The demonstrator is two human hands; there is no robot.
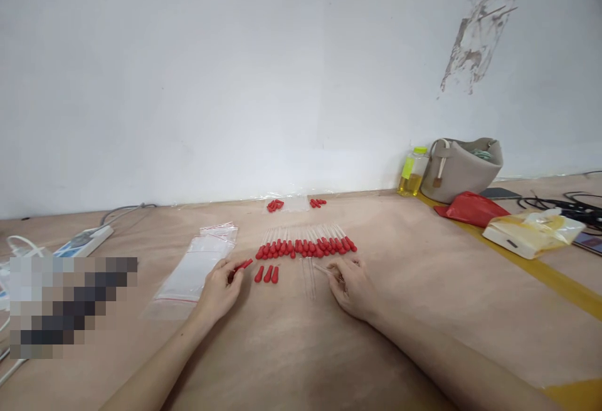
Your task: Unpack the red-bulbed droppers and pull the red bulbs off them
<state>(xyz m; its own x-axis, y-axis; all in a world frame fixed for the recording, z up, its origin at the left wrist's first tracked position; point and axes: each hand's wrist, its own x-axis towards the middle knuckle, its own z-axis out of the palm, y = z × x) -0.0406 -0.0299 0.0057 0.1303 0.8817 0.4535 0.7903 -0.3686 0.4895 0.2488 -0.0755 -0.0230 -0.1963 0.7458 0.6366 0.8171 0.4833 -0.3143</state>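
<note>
Left hand [223,287], lower centre-left of the frame: pinching a red bulb [244,264], its end protruding toward the right. Right hand [352,285], lower centre-right: pinching a thin clear tube [322,268]. Three loose bulbs [267,274]: lying just right of the left hand. Loose clear tubes [309,279]: lying between the hands. Row of red-bulbed droppers [308,246]: spanning the centre, bulbs pointing toward the bottom edge. Clear plastic bags [190,270]: overlapping at centre-left. Yellow-capped bottle [412,172]: standing right of centre, beside a grey handbag [463,169].

From the droppers [318,249] on the tabletop [268,348], I see bags [190,268] at nine o'clock, tubes [310,276] at six, a purse [463,174] at two.
</note>
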